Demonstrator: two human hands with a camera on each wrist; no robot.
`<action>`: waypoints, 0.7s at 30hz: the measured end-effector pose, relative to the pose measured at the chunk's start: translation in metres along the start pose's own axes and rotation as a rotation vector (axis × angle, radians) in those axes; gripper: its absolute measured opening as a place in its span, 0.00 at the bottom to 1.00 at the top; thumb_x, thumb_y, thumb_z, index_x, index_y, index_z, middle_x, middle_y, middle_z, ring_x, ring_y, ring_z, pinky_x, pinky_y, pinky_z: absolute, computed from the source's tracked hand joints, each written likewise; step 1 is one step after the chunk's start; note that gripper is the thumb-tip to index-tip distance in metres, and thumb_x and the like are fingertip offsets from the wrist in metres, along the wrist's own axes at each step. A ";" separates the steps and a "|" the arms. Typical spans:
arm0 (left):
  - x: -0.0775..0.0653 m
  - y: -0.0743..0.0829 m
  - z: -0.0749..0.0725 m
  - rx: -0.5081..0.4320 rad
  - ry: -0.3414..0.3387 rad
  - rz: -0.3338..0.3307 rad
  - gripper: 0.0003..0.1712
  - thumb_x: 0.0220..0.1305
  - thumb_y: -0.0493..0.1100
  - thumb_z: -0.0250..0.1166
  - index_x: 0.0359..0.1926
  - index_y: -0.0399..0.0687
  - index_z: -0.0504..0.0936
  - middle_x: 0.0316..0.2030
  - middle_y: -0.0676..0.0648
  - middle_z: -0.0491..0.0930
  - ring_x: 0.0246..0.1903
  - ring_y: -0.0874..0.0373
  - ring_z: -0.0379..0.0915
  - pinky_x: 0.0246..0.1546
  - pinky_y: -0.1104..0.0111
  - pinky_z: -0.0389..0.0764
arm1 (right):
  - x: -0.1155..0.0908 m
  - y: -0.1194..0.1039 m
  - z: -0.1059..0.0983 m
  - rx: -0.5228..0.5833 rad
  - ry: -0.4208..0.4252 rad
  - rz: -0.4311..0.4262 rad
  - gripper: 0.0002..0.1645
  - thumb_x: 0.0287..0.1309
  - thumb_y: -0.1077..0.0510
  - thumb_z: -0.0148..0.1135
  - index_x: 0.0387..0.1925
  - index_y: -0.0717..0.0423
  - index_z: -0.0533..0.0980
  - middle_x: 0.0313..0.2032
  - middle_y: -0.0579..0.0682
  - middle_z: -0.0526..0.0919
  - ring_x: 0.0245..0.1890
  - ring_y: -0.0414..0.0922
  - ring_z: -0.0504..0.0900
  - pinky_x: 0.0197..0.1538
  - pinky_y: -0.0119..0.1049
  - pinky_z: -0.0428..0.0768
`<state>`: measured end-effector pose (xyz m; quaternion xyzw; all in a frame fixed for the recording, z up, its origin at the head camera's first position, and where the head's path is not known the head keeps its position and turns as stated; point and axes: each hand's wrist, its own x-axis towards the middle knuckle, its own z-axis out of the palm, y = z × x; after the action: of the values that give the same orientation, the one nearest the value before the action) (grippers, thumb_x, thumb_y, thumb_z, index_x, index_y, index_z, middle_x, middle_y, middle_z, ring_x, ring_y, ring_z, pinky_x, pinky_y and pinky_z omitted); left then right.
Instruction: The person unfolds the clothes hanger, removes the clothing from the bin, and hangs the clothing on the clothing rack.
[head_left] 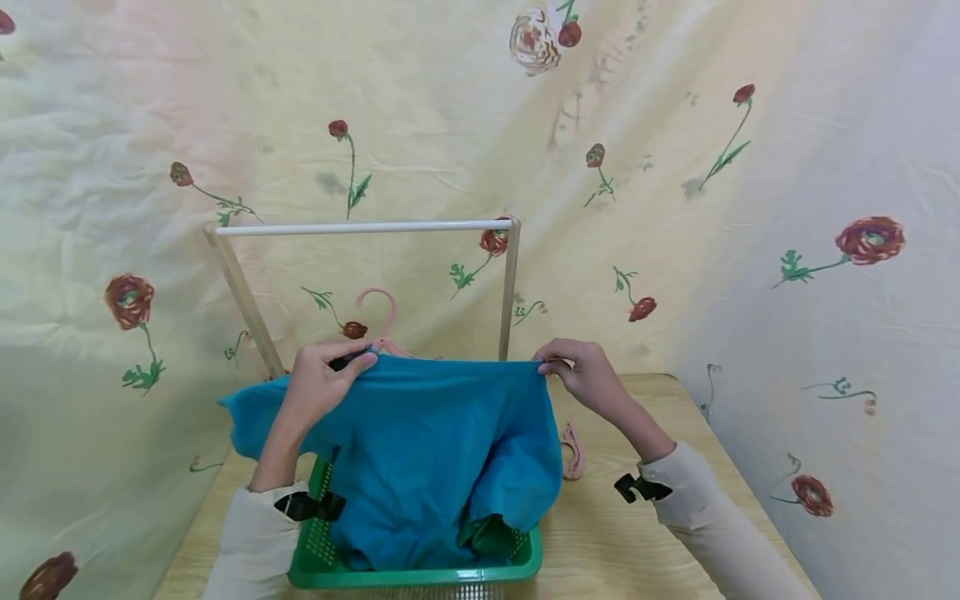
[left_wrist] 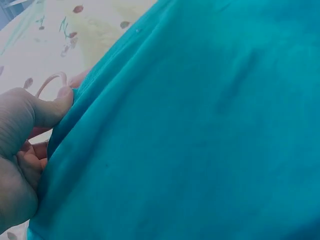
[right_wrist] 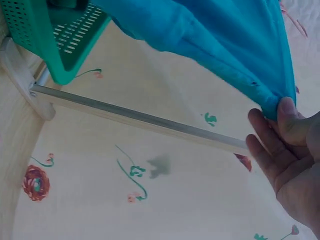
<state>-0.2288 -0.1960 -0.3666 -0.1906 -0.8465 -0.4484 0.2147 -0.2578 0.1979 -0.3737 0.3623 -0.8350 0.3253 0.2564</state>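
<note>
A blue shirt (head_left: 435, 433) is stretched between both hands, its lower part hanging into a green basket (head_left: 420, 577). My left hand (head_left: 318, 383) pinches its upper edge between thumb and fingers; the left wrist view shows the cloth (left_wrist: 190, 120) filling most of the picture. At the other end of that edge, my right hand (head_left: 588, 375) pinches a corner of the shirt (right_wrist: 240, 55). Behind the left fingertips rises the hook of a pink hanger (head_left: 382, 304). Most of that hanger is hidden by the cloth, and whether the left fingers touch it I cannot tell.
A rack with a white bar (head_left: 363, 227) and wooden posts stands behind the shirt. Another pink object (head_left: 573, 454), perhaps a hanger, lies on the wooden table (head_left: 637, 517) to the right. Flowered cloth (head_left: 450, 100) covers the walls.
</note>
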 end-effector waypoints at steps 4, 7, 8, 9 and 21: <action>-0.001 0.005 0.003 -0.017 0.019 0.026 0.16 0.67 0.39 0.69 0.54 0.39 0.87 0.46 0.40 0.89 0.45 0.46 0.86 0.46 0.85 0.78 | 0.006 -0.006 0.000 -0.010 -0.028 0.090 0.07 0.57 0.73 0.68 0.35 0.62 0.85 0.35 0.54 0.89 0.32 0.47 0.87 0.38 0.42 0.88; -0.002 0.007 0.007 -0.026 0.033 0.038 0.16 0.67 0.39 0.69 0.54 0.39 0.87 0.46 0.40 0.89 0.45 0.46 0.86 0.46 0.85 0.78 | 0.009 -0.010 0.002 -0.038 -0.033 0.162 0.04 0.60 0.71 0.68 0.35 0.62 0.85 0.33 0.55 0.88 0.29 0.45 0.85 0.36 0.38 0.87; -0.002 0.008 0.008 -0.030 0.038 0.038 0.16 0.67 0.39 0.69 0.54 0.39 0.87 0.46 0.40 0.89 0.45 0.46 0.86 0.46 0.85 0.78 | 0.009 -0.011 0.002 -0.047 -0.033 0.180 0.04 0.60 0.70 0.67 0.34 0.62 0.85 0.32 0.55 0.88 0.28 0.45 0.84 0.35 0.38 0.86; -0.002 0.009 0.009 -0.032 0.042 0.040 0.16 0.67 0.39 0.69 0.54 0.39 0.87 0.46 0.39 0.89 0.45 0.46 0.86 0.46 0.85 0.78 | 0.010 -0.012 0.003 -0.055 -0.032 0.196 0.04 0.61 0.70 0.67 0.34 0.63 0.85 0.31 0.55 0.88 0.26 0.45 0.83 0.34 0.37 0.85; -0.002 0.022 0.030 -0.043 0.027 0.055 0.18 0.66 0.39 0.70 0.54 0.38 0.86 0.50 0.40 0.88 0.52 0.46 0.85 0.53 0.63 0.84 | 0.025 -0.026 0.009 -0.007 -0.007 0.250 0.06 0.61 0.70 0.67 0.31 0.62 0.87 0.32 0.56 0.90 0.35 0.52 0.89 0.43 0.48 0.88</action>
<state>-0.2211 -0.1598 -0.3680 -0.2123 -0.8281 -0.4629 0.2345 -0.2546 0.1668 -0.3539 0.2557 -0.8756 0.3506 0.2123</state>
